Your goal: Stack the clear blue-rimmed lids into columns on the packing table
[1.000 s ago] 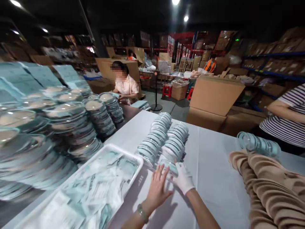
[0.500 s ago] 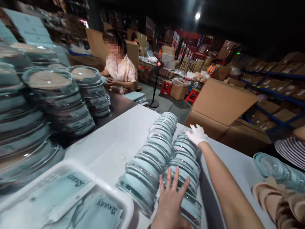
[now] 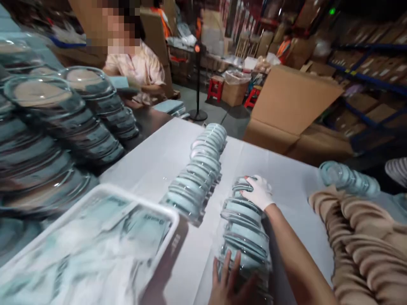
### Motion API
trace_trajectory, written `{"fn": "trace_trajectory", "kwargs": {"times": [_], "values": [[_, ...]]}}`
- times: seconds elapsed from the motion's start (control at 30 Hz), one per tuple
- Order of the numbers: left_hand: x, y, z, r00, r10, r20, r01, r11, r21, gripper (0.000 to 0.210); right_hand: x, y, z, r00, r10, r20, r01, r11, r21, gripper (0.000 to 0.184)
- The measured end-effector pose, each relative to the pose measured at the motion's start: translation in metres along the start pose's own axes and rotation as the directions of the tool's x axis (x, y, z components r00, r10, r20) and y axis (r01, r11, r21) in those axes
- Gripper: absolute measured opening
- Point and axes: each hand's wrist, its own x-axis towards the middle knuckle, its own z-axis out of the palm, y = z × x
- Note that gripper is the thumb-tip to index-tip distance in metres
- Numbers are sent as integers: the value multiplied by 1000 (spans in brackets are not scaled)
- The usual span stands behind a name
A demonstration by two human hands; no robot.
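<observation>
A row of clear round cases on the white bench is pressed together between the gloved right hand, laid flat on its far end, and the spread left hand, while a second row is left untouched beside it.

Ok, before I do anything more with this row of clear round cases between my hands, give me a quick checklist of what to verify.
1. Left hand braces the near end of the row of cases: ok.
2. Gloved right hand caps the far end: ok.
3. Row apart from the second row: ok.
4. Cases packed without gaps: cannot tell, blurred.
5. White tray clear of the row: ok.
6. Tan pads clear of the right forearm: cannot tell.
</observation>
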Motion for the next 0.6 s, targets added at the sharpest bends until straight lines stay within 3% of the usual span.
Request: {"fn": "trace_trajectory", "kwargs": {"times": [0.13,0.2,0.3,0.33,0.4,0.47,0.5,0.53,0.6], "values": [[-120,50,-96,981,37,188,-31,999,-33,77,-143,-26,38,999,-18,-31,20,999,36,64],[-173,71,-142,971,57,233,-42,997,-69,80,-212,-39,54,1000,-3,-16,4,999,46,63],[-222,87,-198,914,129,384,-56,979,-196,102,-288,-59,67,1000,21,-1,-21,998,60,59],[-229,87,-214,860,149,488,-32,970,-239,112,-304,-65,68,999,38,5,-38,997,66,58],[-229,80,-243,684,185,706,70,946,-315,132,-323,-75,66,997,70,22,-72,994,80,59],[-219,63,-268,533,225,816,198,904,-378,140,-331,-78,63,996,73,52,-78,992,103,61],[-213,52,-278,504,240,830,262,873,-412,139,-334,-75,63,996,65,57,-71,990,125,62],[-207,40,-286,510,245,824,328,831,-450,135,-339,-69,64,997,60,45,-66,985,162,64],[-192,16,-290,598,117,793,516,700,-493,122,-355,-46,72,996,85,-21,-75,953,295,70]]}}
